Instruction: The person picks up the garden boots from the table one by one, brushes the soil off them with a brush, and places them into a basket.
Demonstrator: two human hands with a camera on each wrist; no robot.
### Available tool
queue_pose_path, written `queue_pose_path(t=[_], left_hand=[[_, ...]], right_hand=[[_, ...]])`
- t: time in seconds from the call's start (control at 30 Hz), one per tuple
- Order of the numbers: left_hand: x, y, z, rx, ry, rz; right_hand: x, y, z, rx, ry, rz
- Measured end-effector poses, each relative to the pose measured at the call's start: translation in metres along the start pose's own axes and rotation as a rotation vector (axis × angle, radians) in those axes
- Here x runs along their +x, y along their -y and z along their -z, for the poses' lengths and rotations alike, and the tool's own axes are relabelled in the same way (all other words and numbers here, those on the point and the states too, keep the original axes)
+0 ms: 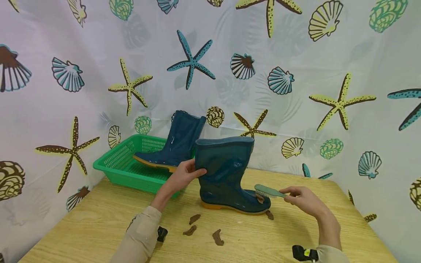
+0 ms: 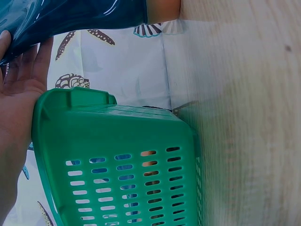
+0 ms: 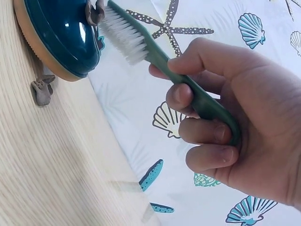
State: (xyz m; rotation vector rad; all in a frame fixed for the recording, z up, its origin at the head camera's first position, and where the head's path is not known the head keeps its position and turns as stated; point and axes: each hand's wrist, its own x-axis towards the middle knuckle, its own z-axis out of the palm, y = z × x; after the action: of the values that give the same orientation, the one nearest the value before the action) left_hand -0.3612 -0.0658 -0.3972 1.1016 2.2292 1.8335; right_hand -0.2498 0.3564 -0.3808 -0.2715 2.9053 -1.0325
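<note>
A person's left hand (image 1: 184, 174) gripped the shaft of a dark blue rubber boot (image 1: 227, 175) that stood upright on its tan sole near the middle of a wooden table (image 1: 98, 226), thumb laid across the front of the shaft and fingers wrapped behind it; the right hand (image 1: 304, 199) held a green scrubbing brush (image 1: 268, 191) by its handle, fingers curled closely round it, the white bristles set against the top of the boot's toe; a brown lump of mud (image 1: 260, 198) clung to the toe just at the bristles, and the right wrist view showed the same lump (image 3: 94, 12) touching the brush head (image 3: 123, 35); four more brown clumps lay on the table, one (image 1: 269, 214) just beside the toe and three (image 1: 205, 229) in front of the boot, nearer the person; a second blue boot (image 1: 177, 142) stood in a green slotted plastic basket (image 1: 121, 160) at the table's back left corner, just behind the left hand; the left wrist view showed the basket's wall (image 2: 122, 160) close beside the palm (image 2: 21, 89); a curtain printed with starfish and seashells (image 1: 296, 73) hung behind the table; beige sleeves (image 1: 138, 237) covered both forearms.
</note>
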Motion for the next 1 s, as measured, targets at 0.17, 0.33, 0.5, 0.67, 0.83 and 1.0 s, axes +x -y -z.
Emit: queue_pose_path(t=[0.17,0.33,0.5,0.67,0.83,1.0], left_hand=[[0.0,0.002,0.0,0.0,0.001,-0.007],[0.0,0.002,0.0,-0.001,0.004,-0.007],[-0.001,0.002,0.0,-0.01,0.006,-0.009],[-0.001,0.002,0.0,-0.017,0.005,-0.019],[0.0,0.003,0.0,-0.017,0.01,-0.026],[-0.001,0.002,0.0,-0.022,0.011,-0.016]], right_hand=[[-0.001,-0.002,0.001,0.016,0.03,-0.015],[-0.004,0.001,0.005,0.075,0.09,-0.04],[-0.005,0.004,0.008,0.091,0.113,-0.036],[-0.005,0.003,0.008,0.014,0.037,-0.001],[-0.007,0.0,0.009,0.013,0.051,-0.041],[-0.006,0.0,0.01,0.077,0.114,-0.053]])
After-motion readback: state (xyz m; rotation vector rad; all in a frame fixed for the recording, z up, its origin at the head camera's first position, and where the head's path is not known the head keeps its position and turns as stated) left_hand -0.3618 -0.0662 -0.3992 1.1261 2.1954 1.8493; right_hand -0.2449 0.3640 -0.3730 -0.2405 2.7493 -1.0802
